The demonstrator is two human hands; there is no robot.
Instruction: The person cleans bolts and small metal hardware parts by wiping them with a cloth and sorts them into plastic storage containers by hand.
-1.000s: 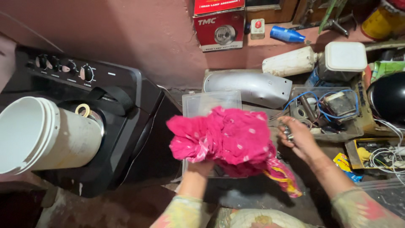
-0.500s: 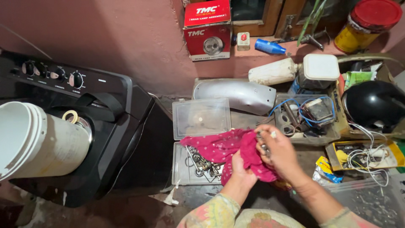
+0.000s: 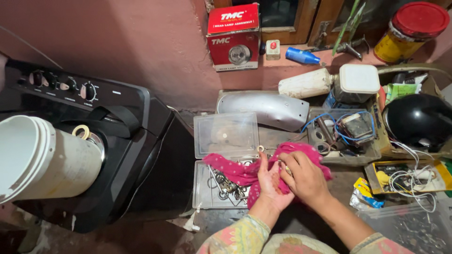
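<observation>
pink cloth (image 3: 245, 171) w/ pale dots lies across the open clear plastic case (image 3: 226, 134), draped over its lower tray and bunched up btwn my two hands. only one view, the head cam, so all from there. my left hand (image 3: 272, 184) lies palm up under the cloth, fingers stretched out flat, not gripping - cloth just rests on it. my right hand (image 3: 306, 178) comes over the top, fingers curled down and pinching a fold of the cloth against the left palm. small metal bits (image 3: 226, 184) - rings, clips, can't tell more - sit in the tray just beside the cloth's left end. behind the case a curved grey metal guard (image 3: 263, 107). to the right a tray of wires and coils (image 3: 346, 129), then a black helmet (image 3: 416, 120). far left, a white bucket (image 3: 42, 160) lies tipped on a black appliance (image 3: 136, 141) w/ knobs. red and white carton (image 3: 234, 37) on the ledge by the wall.
</observation>
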